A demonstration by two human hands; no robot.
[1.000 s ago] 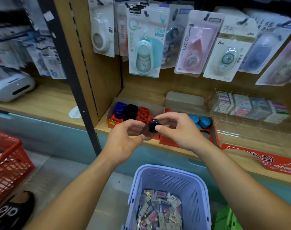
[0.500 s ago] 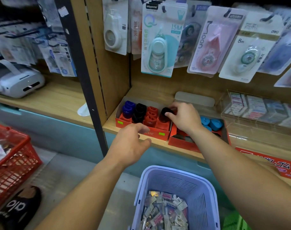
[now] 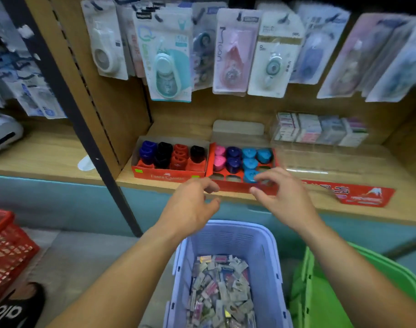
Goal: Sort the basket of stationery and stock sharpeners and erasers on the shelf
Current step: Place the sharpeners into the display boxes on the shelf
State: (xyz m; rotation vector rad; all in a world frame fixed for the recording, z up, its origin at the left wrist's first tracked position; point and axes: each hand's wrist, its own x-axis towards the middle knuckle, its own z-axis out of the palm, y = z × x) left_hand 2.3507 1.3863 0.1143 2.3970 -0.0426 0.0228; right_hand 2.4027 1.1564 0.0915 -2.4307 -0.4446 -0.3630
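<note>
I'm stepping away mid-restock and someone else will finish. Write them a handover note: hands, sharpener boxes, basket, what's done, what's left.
Left hand: empty, fingers loosely curled, above the purple basket.
Right hand: empty, fingers relaxed over the front of the right sharpener box.
Left sharpener box: blue, black and red sharpeners, plus one black sharpener alone in the rightmost column.
Right sharpener box: pink, dark blue and light blue; front slots empty.
Done: both boxes partly stocked.
Left: fill the empty slots; sort the wrapped packets heaped in the purple basket.
</note>
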